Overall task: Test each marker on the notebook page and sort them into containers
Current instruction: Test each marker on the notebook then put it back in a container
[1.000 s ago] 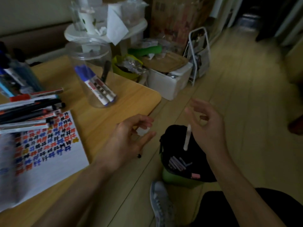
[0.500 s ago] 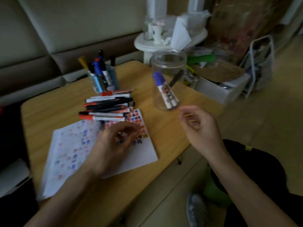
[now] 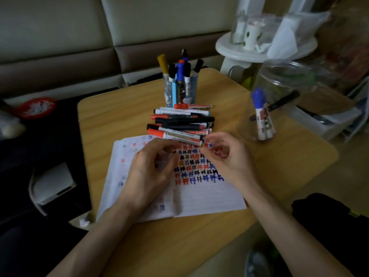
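the wooden tabletop [image 3: 111, 120] carries an open notebook [image 3: 209, 196] toward its near edge, the right page filled with rows of red, blue and black test marks. a clear jar [image 3: 283, 76] stands by the right edge with blue-capped markers [image 3: 261, 116] and a black pen [image 3: 283, 101] leaning inside. your left hand [image 3: 151, 168] and right hand [image 3: 231, 158] hover over the top of the page, fingers curled, both close to the nearest red-capped marker [image 3: 179, 135]; through the blur you cannot tell whether either one grips it. a clear pen cup [image 3: 192, 90] stands toward the far edge, packed with upright markers. the pile of loose markers [image 3: 183, 122] lies between that cup and the notebook, the red-capped one at its near side.
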`<move>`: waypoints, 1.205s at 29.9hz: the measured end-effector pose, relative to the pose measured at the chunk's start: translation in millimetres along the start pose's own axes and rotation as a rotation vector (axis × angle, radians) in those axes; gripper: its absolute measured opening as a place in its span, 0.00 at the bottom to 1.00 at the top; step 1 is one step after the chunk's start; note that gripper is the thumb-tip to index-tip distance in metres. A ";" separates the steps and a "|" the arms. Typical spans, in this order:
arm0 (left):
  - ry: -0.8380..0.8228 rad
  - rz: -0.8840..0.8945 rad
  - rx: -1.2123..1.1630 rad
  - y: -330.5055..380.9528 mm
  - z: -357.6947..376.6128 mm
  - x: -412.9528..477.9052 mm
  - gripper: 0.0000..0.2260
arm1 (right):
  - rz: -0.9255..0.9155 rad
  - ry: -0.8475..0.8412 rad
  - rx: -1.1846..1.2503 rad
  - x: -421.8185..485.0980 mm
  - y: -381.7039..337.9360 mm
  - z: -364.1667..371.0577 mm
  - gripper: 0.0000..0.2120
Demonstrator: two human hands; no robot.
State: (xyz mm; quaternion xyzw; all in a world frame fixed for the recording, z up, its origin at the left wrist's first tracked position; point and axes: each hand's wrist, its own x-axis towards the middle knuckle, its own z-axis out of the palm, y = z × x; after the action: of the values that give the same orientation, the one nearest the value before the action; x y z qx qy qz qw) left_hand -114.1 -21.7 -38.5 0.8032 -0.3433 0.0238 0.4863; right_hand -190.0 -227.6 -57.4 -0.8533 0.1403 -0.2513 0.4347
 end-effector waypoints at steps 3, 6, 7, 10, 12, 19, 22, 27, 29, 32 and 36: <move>0.043 0.024 0.032 -9.5 -5.7 0.5 0.09 | -0.007 -0.010 -0.079 7.7 -3.0 11.7 0.14; 0.050 0.017 0.022 -14.8 -9.6 -0.3 0.10 | -0.001 -0.011 -0.153 13.1 -6.7 18.3 0.12; 0.051 0.019 0.027 -15.4 -10.7 -0.8 0.10 | 0.001 -0.013 -0.176 14.7 -8.3 19.9 0.11; 0.041 0.027 0.041 -17.1 -12.7 -2.1 0.11 | -0.004 -0.044 -0.166 17.2 -11.9 22.0 0.09; 0.042 0.043 0.063 -18.5 -13.1 -2.3 0.11 | 0.009 -0.063 -0.129 15.7 -14.1 20.5 0.09; 0.037 0.092 0.114 -18.9 -8.9 -0.1 0.13 | -0.045 -0.136 0.016 2.8 -10.5 10.9 0.08; 0.055 0.080 0.123 -16.4 -8.8 -1.5 0.13 | -0.073 -0.164 0.110 -2.8 -9.5 1.7 0.08; 0.061 0.086 0.156 -16.2 -12.1 -1.6 0.11 | -0.094 -0.159 0.285 -9.6 -14.8 -13.8 0.08; 0.048 0.084 0.157 -13.5 -12.4 -1.8 0.12 | -0.085 -0.151 0.337 -12.6 -17.9 -20.8 0.09; 0.019 0.066 0.143 -8.7 -12.3 -3.3 0.16 | -0.049 -0.137 0.448 -16.4 -22.4 -28.4 0.10; -0.021 0.061 0.113 4.4 -8.9 -4.5 0.17 | 0.072 -0.136 0.678 -24.9 -31.7 -26.0 0.09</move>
State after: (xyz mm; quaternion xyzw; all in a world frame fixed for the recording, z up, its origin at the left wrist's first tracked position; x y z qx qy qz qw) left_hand -117.5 -13.4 -32.1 0.8187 -0.3708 0.0496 0.4355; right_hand -224.4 -215.2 -26.4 -0.6696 0.0495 -0.2108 0.7104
